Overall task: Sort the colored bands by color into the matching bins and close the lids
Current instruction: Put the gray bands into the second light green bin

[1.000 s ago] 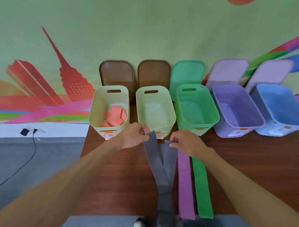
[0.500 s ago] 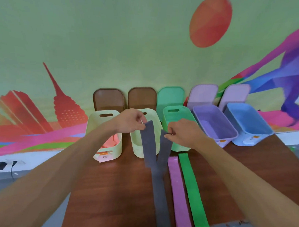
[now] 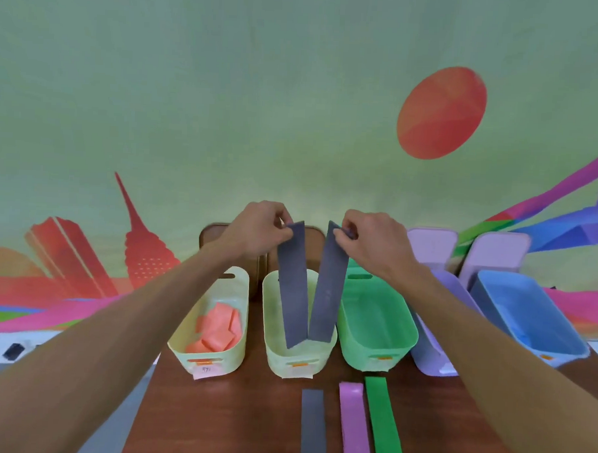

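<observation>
1. Grey band (image 3: 291, 294), head view: held up folded in a V over the 2nd bin from the left (image 3: 298, 363). Both legs hang near-vertical, so the long axis runs up-down, w/ the free ends on top and the fold pointing down.
2. Left hand (image 3: 256, 231): the top of the left leg is pinched between thumb and fingers. Right hand (image 3: 372, 239): the right leg's top is pinched the same way. Hands are level and near each other, w/ a small gap between.
3. Key relation: the bin sits directly below and between the hands, approx. equally near to each. Its long axis runs away from the person. The fold is seen at the bin's front rim; whether it is inside or above cannot be told.
4. Judgement: a straight lowering is prob. called for, shifted slightly away from the person so the fold is not caught on the front rim.
5. On the table (image 3: 231, 422) a second grey strip (image 3: 311, 429), a purple band (image 3: 352, 427) and a green band (image 3: 383, 425) are laid side by side, lengthwise away from the person.
</observation>
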The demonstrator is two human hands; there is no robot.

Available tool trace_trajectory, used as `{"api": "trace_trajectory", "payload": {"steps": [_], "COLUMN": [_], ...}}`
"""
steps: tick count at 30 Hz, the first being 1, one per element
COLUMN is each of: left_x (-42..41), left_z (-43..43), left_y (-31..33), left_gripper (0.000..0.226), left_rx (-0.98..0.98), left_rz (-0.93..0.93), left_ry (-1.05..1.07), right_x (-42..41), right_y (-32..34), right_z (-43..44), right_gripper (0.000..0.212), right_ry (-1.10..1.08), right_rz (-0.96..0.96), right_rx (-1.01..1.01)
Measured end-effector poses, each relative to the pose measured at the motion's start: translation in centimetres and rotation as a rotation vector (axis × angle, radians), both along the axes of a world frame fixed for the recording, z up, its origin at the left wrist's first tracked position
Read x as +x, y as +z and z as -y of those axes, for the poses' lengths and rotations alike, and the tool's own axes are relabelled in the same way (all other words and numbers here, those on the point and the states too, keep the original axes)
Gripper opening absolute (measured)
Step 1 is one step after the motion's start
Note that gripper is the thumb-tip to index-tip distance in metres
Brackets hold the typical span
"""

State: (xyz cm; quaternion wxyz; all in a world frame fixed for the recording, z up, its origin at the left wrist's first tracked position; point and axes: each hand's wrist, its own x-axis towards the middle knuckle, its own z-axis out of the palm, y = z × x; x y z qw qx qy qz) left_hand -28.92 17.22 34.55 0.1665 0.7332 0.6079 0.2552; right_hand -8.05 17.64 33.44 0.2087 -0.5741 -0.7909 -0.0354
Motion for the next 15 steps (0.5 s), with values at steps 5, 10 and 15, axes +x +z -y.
{"api": "trace_trajectory", "payload": {"steps": [5, 10, 15], "left_x": [0.3, 0.8, 0.9], "left_z": [-1.6, -2.7, -2.6], "left_y": [-2.3, -7.9, -13.4], "left_gripper": [0.012, 0.009, 0.019], "left_rx": [-0.064, -0.181, -0.34], "left_rz": [-0.032, -0.025, 0.061], "left_ry": [0.022, 0.024, 0.121], "right_x": [-0.7, -1.5, -1.6], "right_y": [-3.2, -7.8, -11.9], "right_z": [-2.3, -3.1, -3.8], "right_gripper": [0.022, 0.021, 0.022], "right_ry": [0.039, 0.068, -0.001], "right_rz": [-0.08, -0.135, -0.174], "right_rx": [-0.082, -0.197, -0.306]}}
